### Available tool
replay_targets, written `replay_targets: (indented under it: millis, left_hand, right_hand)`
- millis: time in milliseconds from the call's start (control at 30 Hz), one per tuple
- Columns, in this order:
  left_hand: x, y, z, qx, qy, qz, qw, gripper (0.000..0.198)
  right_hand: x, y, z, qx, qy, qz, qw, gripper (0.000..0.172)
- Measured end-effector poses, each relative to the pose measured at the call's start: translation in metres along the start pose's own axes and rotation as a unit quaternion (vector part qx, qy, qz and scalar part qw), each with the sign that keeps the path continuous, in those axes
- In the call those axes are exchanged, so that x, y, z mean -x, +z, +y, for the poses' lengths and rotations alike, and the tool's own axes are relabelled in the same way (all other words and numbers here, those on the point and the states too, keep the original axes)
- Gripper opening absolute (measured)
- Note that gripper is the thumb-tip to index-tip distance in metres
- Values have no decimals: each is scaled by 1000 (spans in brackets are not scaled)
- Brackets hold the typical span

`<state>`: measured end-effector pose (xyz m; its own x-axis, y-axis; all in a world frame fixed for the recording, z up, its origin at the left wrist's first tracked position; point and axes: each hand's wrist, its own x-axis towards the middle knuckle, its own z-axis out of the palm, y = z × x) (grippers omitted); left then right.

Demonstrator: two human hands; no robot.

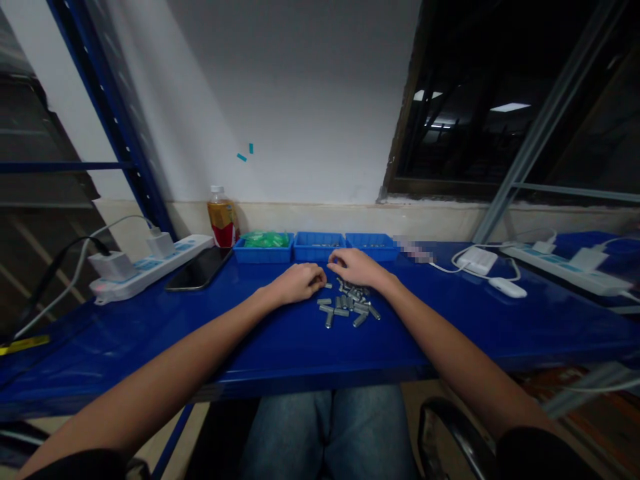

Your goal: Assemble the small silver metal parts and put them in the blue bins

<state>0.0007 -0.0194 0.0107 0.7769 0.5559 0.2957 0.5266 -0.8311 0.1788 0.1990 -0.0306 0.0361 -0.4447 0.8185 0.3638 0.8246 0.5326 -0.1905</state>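
Several small silver metal cylinders [342,311] lie in a loose pile on the blue table [295,340]. My left hand [300,283] is at the pile's left edge, its fingers curled together; whatever they hold, if anything, is too small to make out. Over the back of the pile is my right hand [353,265], fingers bent and pressed together, with their contents hidden. Behind the hands stand three blue trays: the left one [263,255] holds green plastic bags, while the middle [318,253] and right [373,255] ones hold small metal parts.
A drink bottle [223,217] stands at the back left beside a phone [199,270] and a power strip [150,270]. On the right are a white charger [477,261], a small white case [507,287], cables and another power strip [570,268]. A wall rises behind.
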Motion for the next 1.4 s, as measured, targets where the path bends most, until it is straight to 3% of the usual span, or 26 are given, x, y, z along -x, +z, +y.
replay_targets:
  millis: [67,167,300,367,467,667,900,1100,1267,1400]
  left_hand:
    - [1,0,-4,-15,-18,3,1000,19]
    - [3,-3,-5,-33,-37,-1,999,23]
    - [4,-8,5,-55,-55,-13,997,34]
    - [3,-9,11,-70,-71,-10,995,45]
    - [2,-7,14,-87,-96,2,992,50]
    - [1,-1,10,-70,-104,49,991,23]
    - [1,-1,7,-60,-104,111,987,19]
    - [-2,-1,6,36,-94,138,985,24]
    - [-4,0,2,175,-82,129,973,29]
    - [-5,-1,2,217,-90,144,961,35]
  right_hand:
    - [1,0,-6,17,-5,-24,1000,18]
    - [2,-3,-5,57,49,-54,996,17]
    - [2,-3,4,19,145,-152,977,19]
    - [1,1,5,-6,152,-158,976,16]
    - [-1,8,4,-58,123,-129,982,7]
    - [-4,17,-4,-191,27,0,981,9]
    - [-7,21,-14,-251,13,38,967,11]
    - [-4,17,-14,-174,-31,96,980,20]
    - [-2,11,-13,-85,-76,116,987,5]
    - [-2,12,-12,-60,-74,120,988,10]
